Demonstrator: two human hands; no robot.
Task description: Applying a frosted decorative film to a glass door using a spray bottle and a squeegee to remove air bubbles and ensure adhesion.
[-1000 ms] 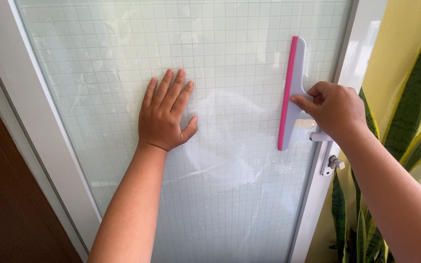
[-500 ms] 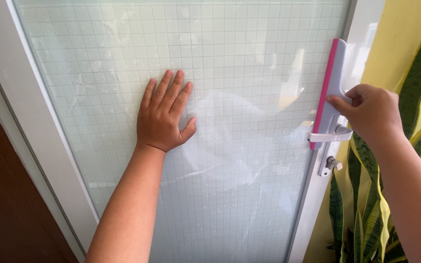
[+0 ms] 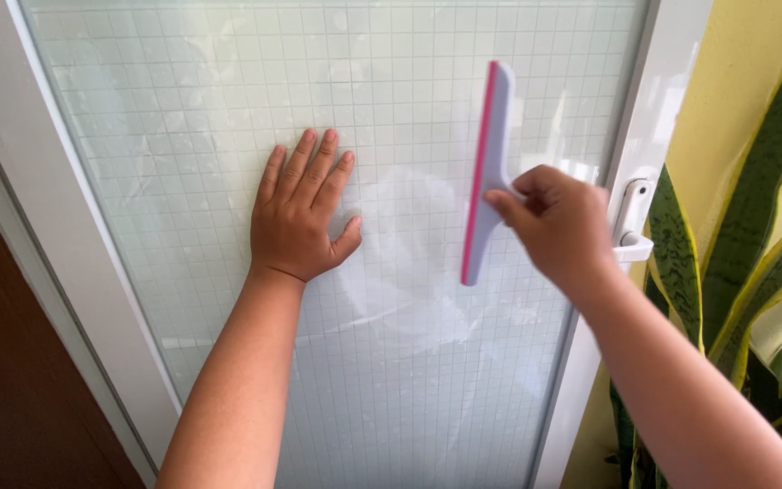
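Observation:
My left hand [image 3: 301,213] lies flat on the frosted grid-patterned glass pane [image 3: 183,109] of a white-framed door, fingers spread and pointing up. My right hand [image 3: 561,224] grips the handle of a white squeegee [image 3: 489,163] with a pink rubber blade. The squeegee stands upright with the blade facing left, near the glass right of my left hand. A wet, smeared patch [image 3: 409,272] shows on the glass between and below the hands.
The white door frame [image 3: 653,118] runs down the right side with a white lever handle [image 3: 631,222] on it. A tall green-and-yellow striped plant [image 3: 735,254] stands against a yellow wall at right. Dark brown wood [image 3: 11,398] borders the frame at left.
My right hand has carried the squeegee from the door's right edge leftward onto the glass. My left hand has stayed flat in place.

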